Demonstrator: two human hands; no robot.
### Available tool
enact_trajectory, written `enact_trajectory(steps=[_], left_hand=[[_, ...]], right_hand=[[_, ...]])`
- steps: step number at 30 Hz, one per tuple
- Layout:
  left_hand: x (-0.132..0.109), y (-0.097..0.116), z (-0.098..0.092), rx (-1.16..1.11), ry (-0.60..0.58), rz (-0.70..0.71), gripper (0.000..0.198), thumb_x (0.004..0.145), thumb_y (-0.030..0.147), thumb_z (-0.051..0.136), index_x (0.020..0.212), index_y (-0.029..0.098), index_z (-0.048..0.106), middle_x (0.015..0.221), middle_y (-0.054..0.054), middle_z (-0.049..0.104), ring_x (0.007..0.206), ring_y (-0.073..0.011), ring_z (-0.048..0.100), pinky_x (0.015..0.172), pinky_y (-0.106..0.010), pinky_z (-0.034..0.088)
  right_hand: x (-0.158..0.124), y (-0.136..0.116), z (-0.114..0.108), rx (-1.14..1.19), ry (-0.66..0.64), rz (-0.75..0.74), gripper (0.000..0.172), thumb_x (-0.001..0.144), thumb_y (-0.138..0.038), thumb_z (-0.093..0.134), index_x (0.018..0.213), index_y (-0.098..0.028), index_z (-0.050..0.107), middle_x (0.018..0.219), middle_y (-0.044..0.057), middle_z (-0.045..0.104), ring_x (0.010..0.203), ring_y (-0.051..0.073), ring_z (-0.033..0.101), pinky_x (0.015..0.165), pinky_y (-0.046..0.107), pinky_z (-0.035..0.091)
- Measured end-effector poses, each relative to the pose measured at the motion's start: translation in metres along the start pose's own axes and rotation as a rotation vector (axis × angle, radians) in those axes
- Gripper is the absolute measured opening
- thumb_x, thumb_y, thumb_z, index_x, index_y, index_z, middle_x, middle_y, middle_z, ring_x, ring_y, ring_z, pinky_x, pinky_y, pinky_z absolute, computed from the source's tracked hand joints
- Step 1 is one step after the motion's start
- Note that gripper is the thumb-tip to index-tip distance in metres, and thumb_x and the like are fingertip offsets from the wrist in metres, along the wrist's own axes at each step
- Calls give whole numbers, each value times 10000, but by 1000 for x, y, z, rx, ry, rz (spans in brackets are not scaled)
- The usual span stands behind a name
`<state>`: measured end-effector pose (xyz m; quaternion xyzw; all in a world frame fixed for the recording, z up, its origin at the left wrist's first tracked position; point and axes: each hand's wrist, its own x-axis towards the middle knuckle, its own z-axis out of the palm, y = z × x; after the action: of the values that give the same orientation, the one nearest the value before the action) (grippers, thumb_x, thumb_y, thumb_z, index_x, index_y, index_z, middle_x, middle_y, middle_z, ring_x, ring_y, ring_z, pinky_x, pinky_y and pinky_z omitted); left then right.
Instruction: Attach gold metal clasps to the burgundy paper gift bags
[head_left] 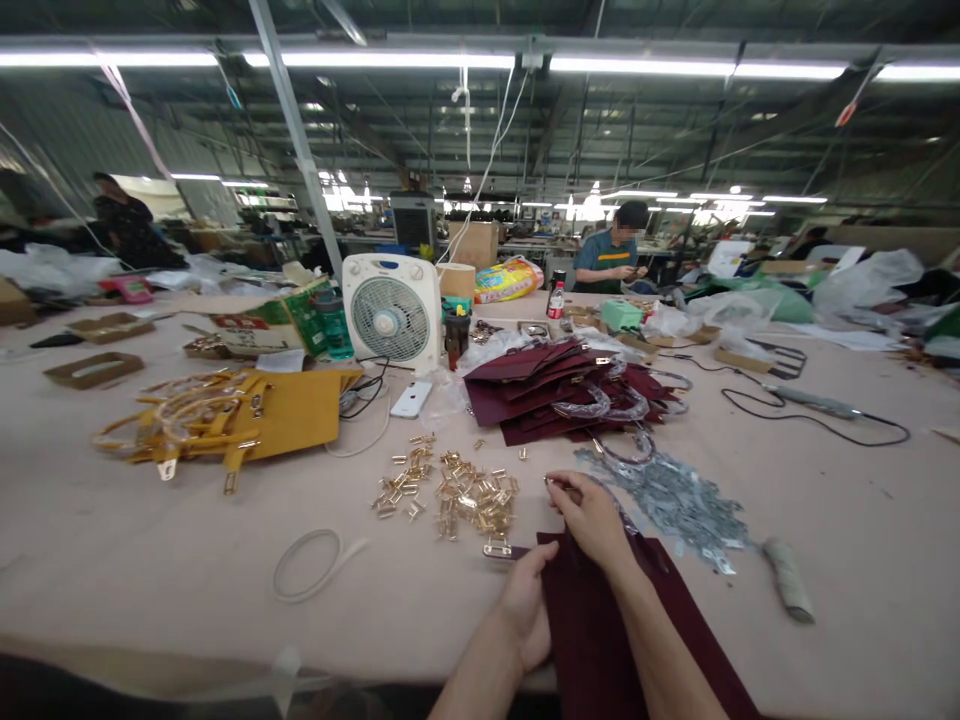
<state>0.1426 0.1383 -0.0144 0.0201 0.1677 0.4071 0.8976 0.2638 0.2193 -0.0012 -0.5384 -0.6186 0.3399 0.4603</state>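
A burgundy bag panel lies at the table's front edge, running down out of view. My left hand grips its left edge, thumb on top and fingers curled underneath. Just beyond that thumb, a narrow strap with a gold buckle sticks out to the left. Over the panel's top end, my right hand is closed in a pinch, with a tiny glint at its fingertips; what it holds is mostly hidden. Part of a plastic-wrapped handle shows behind it. Loose gold buckles lie in heaps beyond my hands.
Stacked burgundy panels and scattered grey metal plates lie ahead and right. Yellow bag panels, a phone and a fan stand left. A grey roll is at right. A co-worker sits opposite.
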Motion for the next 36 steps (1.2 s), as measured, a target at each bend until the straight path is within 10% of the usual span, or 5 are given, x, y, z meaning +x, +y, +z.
enact_trajectory(steps=[10, 14, 20, 30, 36], left_hand=[[5, 7, -5, 37, -103, 6, 561, 974, 459, 476, 1246, 22, 700, 1117, -208, 780, 1135, -367, 702, 1095, -484, 432], [6, 7, -8, 66, -116, 6, 603, 976, 558, 447, 1094, 41, 735, 1028, -215, 777, 1066, -371, 711, 1070, -495, 444], [1, 5, 0, 79, -31, -26, 588, 901, 671, 534, 829, 116, 714, 704, -134, 692, 874, -340, 719, 947, -487, 525], [7, -5, -3, 45, 93, 90, 519, 931, 598, 571, 959, 115, 760, 576, -38, 615, 545, -187, 590, 754, -369, 567], [9, -8, -4, 34, 100, 164, 496, 936, 537, 606, 1192, 129, 722, 804, -88, 755, 685, -228, 697, 787, -369, 578]], right_hand=[[-18, 1, -36, 460, 176, 75, 388, 828, -480, 786, 1093, -207, 715, 755, -6, 660, 686, 152, 621, 636, 258, 486], [-52, -8, -45, 439, 44, 143, 369, 836, -451, 811, 1086, -193, 727, 734, 0, 661, 657, 141, 600, 599, 244, 460], [-84, -14, -27, 303, -46, 239, 427, 822, -500, 810, 1063, -156, 733, 765, 39, 701, 662, 161, 643, 606, 261, 506], [-94, -16, -9, 240, 36, 261, 465, 797, -542, 794, 1041, -150, 738, 715, 50, 711, 637, 195, 676, 584, 283, 536], [-100, -13, 6, 163, 148, 236, 468, 836, -559, 735, 1062, -149, 729, 750, 77, 733, 652, 226, 709, 607, 315, 566]])
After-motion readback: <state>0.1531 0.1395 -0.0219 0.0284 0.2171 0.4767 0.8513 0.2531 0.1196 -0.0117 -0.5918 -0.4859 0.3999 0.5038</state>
